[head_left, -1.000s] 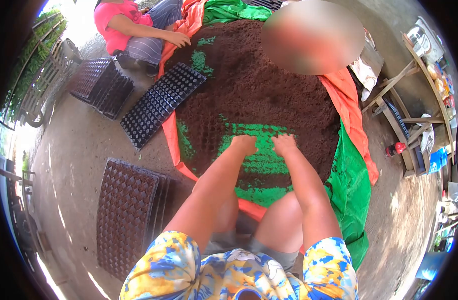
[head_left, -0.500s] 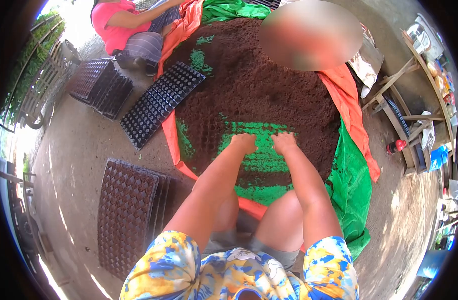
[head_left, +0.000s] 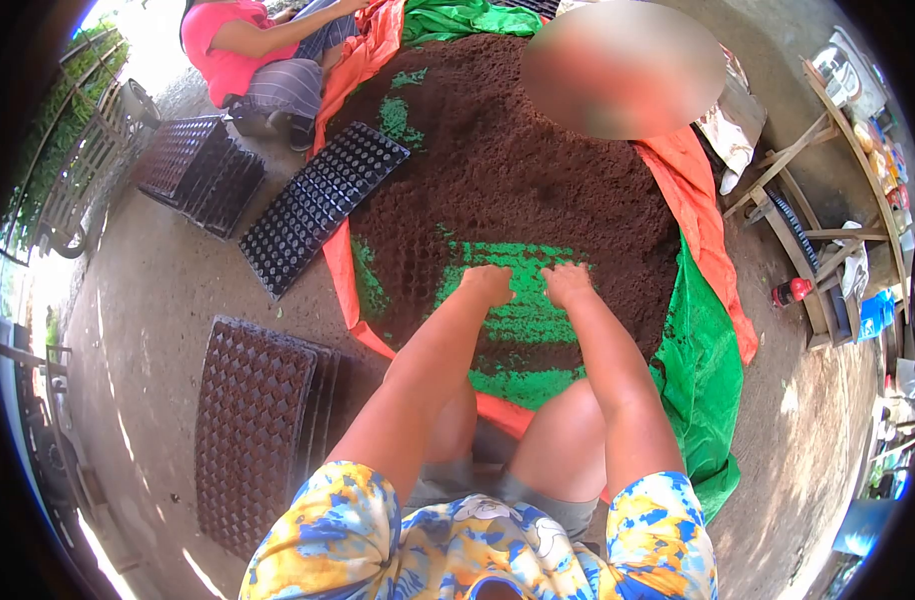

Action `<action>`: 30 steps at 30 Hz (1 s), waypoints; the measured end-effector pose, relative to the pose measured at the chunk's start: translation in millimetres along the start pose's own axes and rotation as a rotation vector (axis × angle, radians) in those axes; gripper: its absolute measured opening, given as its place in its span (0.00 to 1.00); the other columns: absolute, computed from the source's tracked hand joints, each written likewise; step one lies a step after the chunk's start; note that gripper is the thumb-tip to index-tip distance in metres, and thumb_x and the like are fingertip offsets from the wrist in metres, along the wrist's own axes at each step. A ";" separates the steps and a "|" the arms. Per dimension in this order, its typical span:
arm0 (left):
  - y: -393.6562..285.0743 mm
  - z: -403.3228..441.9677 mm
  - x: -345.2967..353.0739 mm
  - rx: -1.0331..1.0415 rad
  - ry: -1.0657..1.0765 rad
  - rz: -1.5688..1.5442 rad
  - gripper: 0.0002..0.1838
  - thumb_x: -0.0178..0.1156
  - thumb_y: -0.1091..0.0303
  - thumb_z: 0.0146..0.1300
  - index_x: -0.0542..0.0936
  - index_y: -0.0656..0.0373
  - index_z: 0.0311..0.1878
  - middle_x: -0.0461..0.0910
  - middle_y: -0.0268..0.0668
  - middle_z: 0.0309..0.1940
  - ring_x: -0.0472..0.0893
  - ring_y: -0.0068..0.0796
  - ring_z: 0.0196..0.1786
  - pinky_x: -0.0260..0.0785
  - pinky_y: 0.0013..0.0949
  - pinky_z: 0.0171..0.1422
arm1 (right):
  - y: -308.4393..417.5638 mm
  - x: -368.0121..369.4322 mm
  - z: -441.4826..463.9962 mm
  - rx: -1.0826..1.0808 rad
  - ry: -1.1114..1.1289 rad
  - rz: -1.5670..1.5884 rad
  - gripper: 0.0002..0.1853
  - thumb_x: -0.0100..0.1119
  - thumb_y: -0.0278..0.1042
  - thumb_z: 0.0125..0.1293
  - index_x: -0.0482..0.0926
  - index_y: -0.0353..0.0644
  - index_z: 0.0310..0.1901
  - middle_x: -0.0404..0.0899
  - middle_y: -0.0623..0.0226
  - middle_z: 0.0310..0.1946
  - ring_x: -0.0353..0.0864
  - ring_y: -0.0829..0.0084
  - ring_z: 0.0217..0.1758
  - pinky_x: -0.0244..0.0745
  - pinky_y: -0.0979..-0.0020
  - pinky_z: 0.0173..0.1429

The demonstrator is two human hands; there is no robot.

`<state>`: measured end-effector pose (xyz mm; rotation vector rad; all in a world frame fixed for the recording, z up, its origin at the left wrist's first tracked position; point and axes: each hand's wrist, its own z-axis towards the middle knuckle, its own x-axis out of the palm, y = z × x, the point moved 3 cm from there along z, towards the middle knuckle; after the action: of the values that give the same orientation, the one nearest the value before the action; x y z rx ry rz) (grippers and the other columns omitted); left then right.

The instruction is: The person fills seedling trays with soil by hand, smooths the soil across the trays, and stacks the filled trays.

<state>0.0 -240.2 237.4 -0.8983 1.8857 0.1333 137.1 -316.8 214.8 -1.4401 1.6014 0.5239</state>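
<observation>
My left hand (head_left: 491,286) and my right hand (head_left: 567,284) reach forward, a short gap between them, over a patch where the green tarp (head_left: 528,325) shows through rows of dark soil. Both thumbs stand apart from the fingers, and I see nothing held in either hand. Whether the fingertips touch the tarp or the soil I cannot tell. Beyond the hands spreads a large heap of dark brown soil (head_left: 498,150), with small tray-like imprints to the left of my left hand.
Left of the heap, an empty black seedling tray (head_left: 323,210) leans on the orange tarp edge (head_left: 340,275). Soil-filled trays (head_left: 253,430) are stacked near my left side, with another stack (head_left: 203,170) farther back. A person in pink (head_left: 248,50) sits there. Right stand a bottle (head_left: 792,292) and wooden bench (head_left: 788,185).
</observation>
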 end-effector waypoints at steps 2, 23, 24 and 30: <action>-1.3 -2.2 -2.0 -0.006 -0.007 -0.011 0.25 0.55 0.50 0.58 0.70 0.53 0.55 0.75 0.40 0.50 0.73 0.39 0.55 0.65 0.44 0.55 | 0.0 0.5 0.5 -0.003 0.002 -0.008 0.26 0.52 0.48 0.61 0.64 0.51 0.60 0.69 0.63 0.55 0.64 0.63 0.61 0.58 0.53 0.62; 1.3 0.5 1.4 0.001 -0.019 -0.016 0.25 0.55 0.50 0.58 0.70 0.52 0.55 0.75 0.39 0.50 0.73 0.39 0.55 0.67 0.42 0.54 | 1.2 -2.2 -2.3 -0.009 0.028 0.001 0.25 0.51 0.48 0.62 0.64 0.51 0.59 0.68 0.64 0.55 0.63 0.63 0.62 0.56 0.52 0.64; 0.9 -0.2 1.1 -0.001 -0.020 -0.018 0.24 0.55 0.50 0.58 0.70 0.52 0.55 0.75 0.39 0.50 0.73 0.38 0.55 0.67 0.42 0.54 | 1.4 -2.3 -2.3 -0.010 0.028 0.001 0.25 0.51 0.48 0.62 0.64 0.51 0.59 0.68 0.64 0.55 0.63 0.63 0.62 0.56 0.52 0.64; 0.6 -0.8 -0.8 -0.004 -0.013 -0.020 0.25 0.55 0.51 0.57 0.70 0.51 0.55 0.75 0.40 0.50 0.73 0.38 0.55 0.67 0.42 0.54 | 0.9 1.9 2.2 -0.010 -0.004 -0.011 0.24 0.52 0.48 0.61 0.65 0.50 0.57 0.70 0.64 0.54 0.65 0.63 0.61 0.58 0.51 0.62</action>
<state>-0.7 -239.7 238.2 -0.9169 1.8641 0.1301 137.1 -316.0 211.9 -1.4539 1.5891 0.5292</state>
